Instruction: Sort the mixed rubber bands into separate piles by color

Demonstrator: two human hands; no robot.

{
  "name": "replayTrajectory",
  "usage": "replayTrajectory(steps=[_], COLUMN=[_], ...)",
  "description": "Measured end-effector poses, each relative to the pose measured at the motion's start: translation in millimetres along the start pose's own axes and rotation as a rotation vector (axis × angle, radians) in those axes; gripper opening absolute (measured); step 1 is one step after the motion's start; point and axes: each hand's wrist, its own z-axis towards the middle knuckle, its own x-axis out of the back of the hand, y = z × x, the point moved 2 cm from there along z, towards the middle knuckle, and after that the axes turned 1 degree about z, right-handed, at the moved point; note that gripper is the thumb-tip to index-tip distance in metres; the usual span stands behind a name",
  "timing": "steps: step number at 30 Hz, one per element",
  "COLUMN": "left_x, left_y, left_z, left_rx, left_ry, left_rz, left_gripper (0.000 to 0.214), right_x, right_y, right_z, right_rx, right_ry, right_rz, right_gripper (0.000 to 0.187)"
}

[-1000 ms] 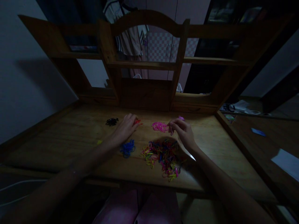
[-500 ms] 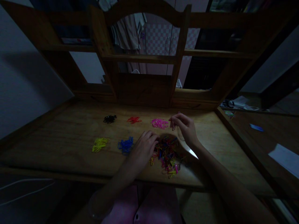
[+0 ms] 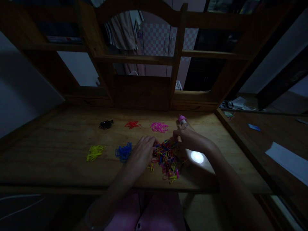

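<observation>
A mixed heap of small coloured rubber bands [image 3: 168, 157] lies in front of me on the wooden desk. My left hand [image 3: 144, 150] rests at its left edge, fingers bent and held together, their tips among the bands. From the upper right my right hand [image 3: 191, 138] reaches down with curled fingers to the heap's far edge. Whether either set of fingertips pinches a band is too dark to see. Single-colour piles lie around: blue bands [image 3: 124, 152] beside my left hand, yellow bands [image 3: 95, 152], black bands [image 3: 106, 124], red bands [image 3: 132, 124] and pink bands [image 3: 159, 127].
Just behind my right hand is a small container with a pink top [image 3: 182, 118]. A bright light spot [image 3: 197, 157] falls on the desk below my right wrist. A wooden shelf unit [image 3: 141, 93] closes off the back. White paper [image 3: 288, 160] lies on the right-hand surface.
My right hand has come down from beside the pink pile to the mixed heap, uncovering the pink-topped container. My left hand stays at the heap. The view has shifted slightly right.
</observation>
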Motion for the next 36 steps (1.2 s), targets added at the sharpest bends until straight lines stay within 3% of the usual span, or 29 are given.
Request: replayTrajectory(steps=[4, 9, 14, 22, 36], left_x=[-3.2, 4.4, 13.5, 19.1, 27.0], left_y=[-2, 3, 7, 14, 19], left_z=[2, 1, 0, 0, -5], left_rx=[-0.005, 0.016, 0.063, 0.132, 0.252], left_ry=[0.000, 0.020, 0.021, 0.078, 0.116], left_rz=[-0.056, -0.110, -0.133, -0.147, -0.328], left_gripper=[0.014, 0.024, 0.024, 0.017, 0.020], right_x=[-3, 7, 14, -5, -23], right_y=[0, 4, 2, -2, -6], right_z=[3, 4, 7, 19, 25], right_rx=[-0.034, 0.013, 0.063, 0.077, 0.083], right_ry=[-0.034, 0.013, -0.021, 0.054, -0.025], right_rz=[0.078, 0.228, 0.381, 0.422, 0.603], right_gripper=[0.027, 0.012, 0.021, 0.014, 0.012])
